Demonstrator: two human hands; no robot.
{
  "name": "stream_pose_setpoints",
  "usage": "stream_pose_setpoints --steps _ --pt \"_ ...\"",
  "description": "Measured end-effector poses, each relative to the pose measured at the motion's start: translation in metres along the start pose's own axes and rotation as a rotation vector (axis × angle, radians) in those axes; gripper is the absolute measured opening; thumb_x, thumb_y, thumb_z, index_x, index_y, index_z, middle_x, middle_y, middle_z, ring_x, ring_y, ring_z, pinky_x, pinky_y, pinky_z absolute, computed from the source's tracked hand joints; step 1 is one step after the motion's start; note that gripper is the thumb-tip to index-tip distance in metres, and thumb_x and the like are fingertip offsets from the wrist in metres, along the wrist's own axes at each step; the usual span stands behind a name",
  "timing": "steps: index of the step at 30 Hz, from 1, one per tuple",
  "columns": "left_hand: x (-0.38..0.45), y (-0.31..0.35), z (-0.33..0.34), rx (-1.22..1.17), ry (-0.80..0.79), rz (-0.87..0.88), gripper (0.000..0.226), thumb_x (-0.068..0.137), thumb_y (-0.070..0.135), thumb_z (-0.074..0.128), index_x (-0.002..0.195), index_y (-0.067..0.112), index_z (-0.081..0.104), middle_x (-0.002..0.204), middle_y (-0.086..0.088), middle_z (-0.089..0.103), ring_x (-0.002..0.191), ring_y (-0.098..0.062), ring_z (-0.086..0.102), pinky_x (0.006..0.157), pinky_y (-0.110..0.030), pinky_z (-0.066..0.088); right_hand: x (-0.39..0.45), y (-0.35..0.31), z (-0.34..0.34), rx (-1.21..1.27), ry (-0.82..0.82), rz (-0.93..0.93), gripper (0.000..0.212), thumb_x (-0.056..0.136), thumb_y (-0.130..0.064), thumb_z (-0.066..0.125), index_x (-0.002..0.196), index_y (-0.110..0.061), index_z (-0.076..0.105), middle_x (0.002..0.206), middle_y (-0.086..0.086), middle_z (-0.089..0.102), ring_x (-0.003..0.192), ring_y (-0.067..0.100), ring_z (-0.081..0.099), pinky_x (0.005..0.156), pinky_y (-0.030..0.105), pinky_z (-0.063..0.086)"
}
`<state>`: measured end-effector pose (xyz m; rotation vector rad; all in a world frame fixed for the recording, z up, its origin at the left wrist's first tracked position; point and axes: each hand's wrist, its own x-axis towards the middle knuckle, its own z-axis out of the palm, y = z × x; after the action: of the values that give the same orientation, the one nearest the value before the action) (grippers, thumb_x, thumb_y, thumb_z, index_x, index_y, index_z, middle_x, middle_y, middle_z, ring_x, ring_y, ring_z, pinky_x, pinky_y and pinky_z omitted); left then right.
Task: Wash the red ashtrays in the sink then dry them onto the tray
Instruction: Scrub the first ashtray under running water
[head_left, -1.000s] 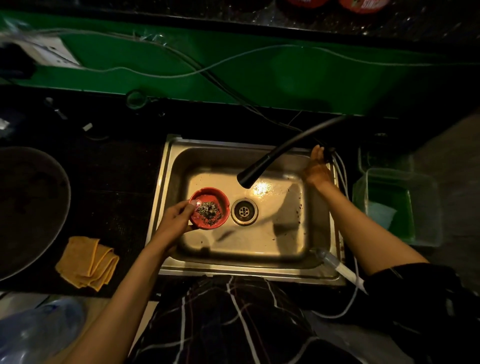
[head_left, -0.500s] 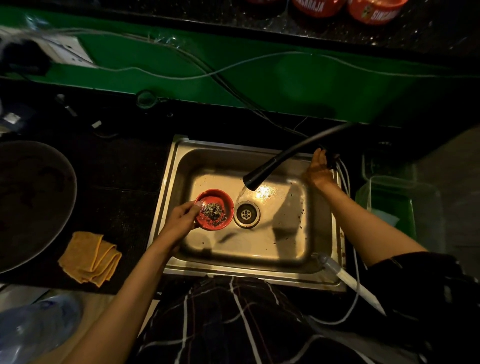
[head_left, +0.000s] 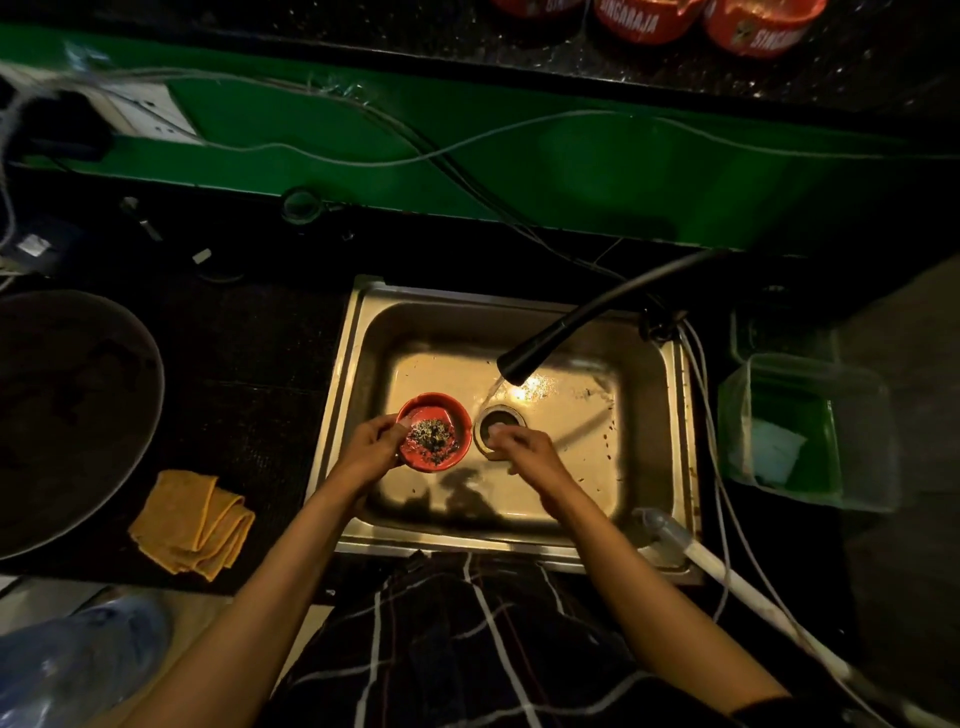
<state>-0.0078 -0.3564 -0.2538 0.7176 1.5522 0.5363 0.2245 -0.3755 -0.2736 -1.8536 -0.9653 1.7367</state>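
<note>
A red ashtray (head_left: 436, 415) full of dark ash and debris is in the steel sink (head_left: 644, 374), left of the drain (head_left: 500, 422). My left hand (head_left: 371, 447) grips its left rim. My right hand (head_left: 522, 449) hovers over the drain with fingers loosely curled, holding nothing that I can see. Water runs from the black tap (head_left: 561, 340) onto the drain beside that hand. More red ashtrays (head_left: 753, 23) stand on the dark shelf at the top. A round dark tray (head_left: 72, 415) lies on the counter at far left.
A folded yellow cloth (head_left: 195, 525) lies on the black counter left of the sink. A clear tub with a green base (head_left: 800, 431) stands to the right. Cables (head_left: 467, 140) run across the green back panel. A white hose (head_left: 737, 582) crosses the sink's front right corner.
My right hand left the tap base at the sink's back right and came down over the drain. Water now flows from the tap. My left hand still holds the ashtray.
</note>
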Motion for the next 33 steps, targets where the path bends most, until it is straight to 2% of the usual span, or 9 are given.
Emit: stream_pose_setpoints --steps 3,6,9,14,19,22,26,31,33 --pt "0.01 0.001 0.002 0.059 -0.035 0.0 0.034 0.102 0.024 0.053 0.131 0.006 0.056 0.121 -0.012 0.063 0.107 -0.023 0.063 0.076 -0.025 0.055 -0.006 -0.007 0.016 0.076 -0.031 -0.004 0.035 0.097 -0.042 0.059 0.122 -0.019 0.066 0.112 -0.001 0.071 0.099 0.01 0.068 0.068 0.019 0.045" --pt "0.023 -0.002 0.005 0.088 -0.074 -0.001 0.034 0.101 0.025 0.054 0.13 0.008 0.057 0.121 -0.012 0.064 0.107 -0.023 0.064 0.08 -0.029 0.056 -0.007 -0.01 0.019 0.1 -0.004 0.0 0.041 0.092 -0.049 0.063 0.123 -0.022 0.066 0.116 -0.003 0.07 0.103 0.009 0.067 0.074 0.026 0.046" --pt "0.035 -0.004 0.009 0.118 -0.109 -0.015 0.035 0.1 0.028 0.056 0.129 0.01 0.059 0.121 -0.013 0.067 0.107 -0.024 0.066 0.089 -0.038 0.057 -0.01 -0.012 0.016 0.134 0.037 0.011 0.037 0.093 -0.038 0.065 0.127 -0.022 0.063 0.111 -0.006 0.07 0.085 0.0 0.07 0.072 0.025 0.047" --pt "0.045 0.004 0.021 0.112 -0.182 -0.02 0.038 0.095 0.031 0.064 0.129 0.014 0.059 0.113 -0.009 0.071 0.102 -0.023 0.07 0.091 -0.042 0.058 -0.008 -0.011 0.008 0.163 0.109 0.034 0.027 0.096 -0.03 0.062 0.116 -0.013 0.071 0.103 -0.002 0.074 0.085 0.003 0.067 0.061 0.012 0.046" --pt "0.054 0.02 0.027 0.156 -0.209 0.048 0.036 0.09 0.032 0.071 0.122 0.018 0.064 0.105 -0.009 0.073 0.097 -0.021 0.071 0.089 -0.044 0.058 0.002 -0.018 0.001 0.205 0.237 0.008 0.024 0.099 -0.017 0.057 0.119 -0.01 0.069 0.097 0.001 0.073 0.078 0.004 0.068 0.059 0.012 0.049" --pt "0.056 0.033 0.029 0.189 -0.243 0.108 0.028 0.093 0.026 0.069 0.12 0.018 0.065 0.102 -0.008 0.073 0.098 -0.022 0.071 0.088 -0.043 0.058 0.01 -0.017 -0.001 0.2 0.275 -0.005 0.028 0.097 -0.016 0.059 0.124 -0.015 0.068 0.106 0.004 0.074 0.093 0.015 0.071 0.064 0.017 0.051" --pt "0.058 0.041 0.03 0.25 -0.277 0.148 0.03 0.095 0.024 0.067 0.124 0.019 0.063 0.106 -0.005 0.069 0.099 -0.02 0.069 0.088 -0.041 0.058 0.007 -0.016 -0.001 0.211 0.317 -0.01 0.029 0.093 -0.017 0.065 0.122 -0.015 0.069 0.106 0.004 0.075 0.09 0.009 0.07 0.059 0.01 0.049" --pt "0.057 0.035 0.039 0.206 -0.326 0.053 0.032 0.1 0.014 0.056 0.132 0.011 0.057 0.114 -0.013 0.069 0.1 -0.024 0.069 0.085 -0.037 0.058 0.0 -0.019 -0.003 0.227 0.373 -0.05 0.024 0.095 -0.019 0.063 0.119 -0.023 0.066 0.105 0.001 0.073 0.093 0.001 0.064 0.068 0.011 0.044" --pt "0.054 0.03 0.042 0.141 -0.328 -0.009 0.033 0.1 0.013 0.056 0.133 0.008 0.056 0.11 -0.013 0.07 0.096 -0.024 0.069 0.083 -0.036 0.058 -0.001 -0.022 -0.004 0.21 0.379 -0.069 0.018 0.096 -0.023 0.063 0.112 -0.029 0.065 0.103 -0.001 0.073 0.095 0.006 0.066 0.071 0.015 0.046"
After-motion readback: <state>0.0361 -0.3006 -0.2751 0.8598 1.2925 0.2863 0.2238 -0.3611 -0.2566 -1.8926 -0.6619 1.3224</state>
